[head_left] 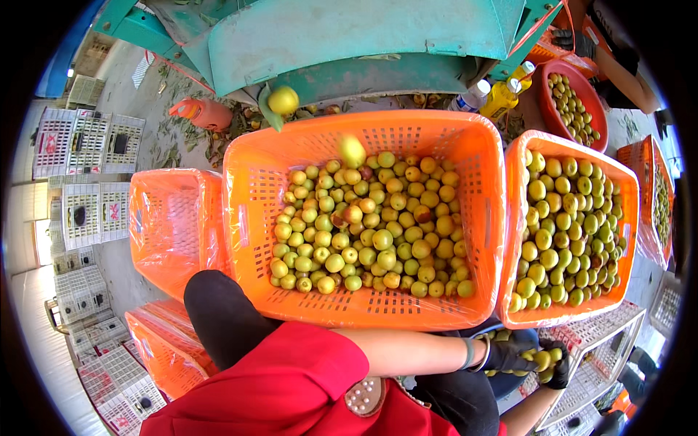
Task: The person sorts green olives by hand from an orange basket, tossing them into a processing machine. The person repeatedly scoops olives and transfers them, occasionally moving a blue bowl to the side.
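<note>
My left hand (pixel 507 355), in a black glove, reaches across to the right, closed around yellow-green jujubes (pixel 542 359). My right hand (pixel 559 365), also black-gloved, closes on the same cluster from the other side. Both are over a dark blue bucket (pixel 507 384) with more jujubes in it, partly hidden by my left arm. Before me stands a large orange crate (pixel 371 314) with many jujubes, some browned. One blurred jujube (pixel 352 151) is in the air above it. Another jujube (pixel 283 100), beside a green leaf (pixel 270 109), is near the teal metal chute (pixel 356 43).
A filled orange crate (pixel 631 218) stands at the right, plastic-lined orange crates (pixel 174 218) at the left. A red tub (pixel 602 116) and yellow bottles (pixel 500 100) are at the far right, near another person's gloved hand (pixel 574 42). White crates (pixel 87 142) are stacked far left.
</note>
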Tool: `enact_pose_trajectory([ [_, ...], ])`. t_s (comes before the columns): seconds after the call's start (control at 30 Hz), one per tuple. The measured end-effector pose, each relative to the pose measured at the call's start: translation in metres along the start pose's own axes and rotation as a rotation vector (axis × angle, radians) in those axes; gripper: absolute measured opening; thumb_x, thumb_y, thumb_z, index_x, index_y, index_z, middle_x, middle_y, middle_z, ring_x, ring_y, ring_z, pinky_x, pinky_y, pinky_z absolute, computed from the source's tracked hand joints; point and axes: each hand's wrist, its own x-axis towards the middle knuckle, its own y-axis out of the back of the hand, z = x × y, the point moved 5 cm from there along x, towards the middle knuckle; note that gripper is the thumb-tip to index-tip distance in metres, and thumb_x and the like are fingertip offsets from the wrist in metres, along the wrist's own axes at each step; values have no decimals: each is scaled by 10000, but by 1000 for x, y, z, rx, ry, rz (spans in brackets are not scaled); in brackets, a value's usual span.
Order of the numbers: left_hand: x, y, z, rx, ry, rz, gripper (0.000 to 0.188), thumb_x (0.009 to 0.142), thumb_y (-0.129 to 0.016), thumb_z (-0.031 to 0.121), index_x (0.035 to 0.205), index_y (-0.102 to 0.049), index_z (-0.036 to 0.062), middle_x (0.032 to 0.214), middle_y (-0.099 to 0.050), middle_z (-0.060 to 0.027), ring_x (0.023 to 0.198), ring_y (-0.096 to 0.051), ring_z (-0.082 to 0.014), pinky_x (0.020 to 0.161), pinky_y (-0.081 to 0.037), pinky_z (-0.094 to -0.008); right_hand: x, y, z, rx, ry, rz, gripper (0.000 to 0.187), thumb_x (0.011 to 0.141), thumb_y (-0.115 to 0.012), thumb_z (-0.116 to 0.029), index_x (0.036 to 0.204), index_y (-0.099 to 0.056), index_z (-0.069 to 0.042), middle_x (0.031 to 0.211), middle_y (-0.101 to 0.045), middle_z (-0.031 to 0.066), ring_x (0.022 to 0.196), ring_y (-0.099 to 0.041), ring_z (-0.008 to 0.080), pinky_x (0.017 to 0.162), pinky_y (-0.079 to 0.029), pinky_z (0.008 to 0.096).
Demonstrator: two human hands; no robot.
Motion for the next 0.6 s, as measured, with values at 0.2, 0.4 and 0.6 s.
enact_pose_trajectory([
  [0.2, -113, 119, 24, 46, -249, 355, 227, 907, -585, 189, 1009, -655, -1, 941, -671, -77, 895, -622, -151, 841, -483, -292, -4, 53, 114, -645, -208, 28, 390, 924, -456, -316, 1213, -518, -62, 1189, -569, 75, 1091, -528, 237, 978, -399, 407],
  [0.4, -240, 280, 11, 1368, 11, 1128, 282, 828, -639, 213, 1065, -577, 74, 999, -613, -141, 909, -599, -330, 775, -499, -396, -45, 225, 149, -1576, -168, 222, 370, 936, -417, -256, 1240, -520, -72, 1289, -528, 97, 1222, -455, 274, 1080, -282, 450],
  [0.6, -253, 292, 7, 1228, 354, 958, 267, 749, -666, 192, 980, -566, 103, 950, -592, -102, 869, -574, -328, 752, -475, -429, 33, 105, -3, -1575, 420, 611, 127, 866, -530, -202, 817, -519, -85, 813, -533, 68, 772, -503, 242, 762, -408, 354],
])
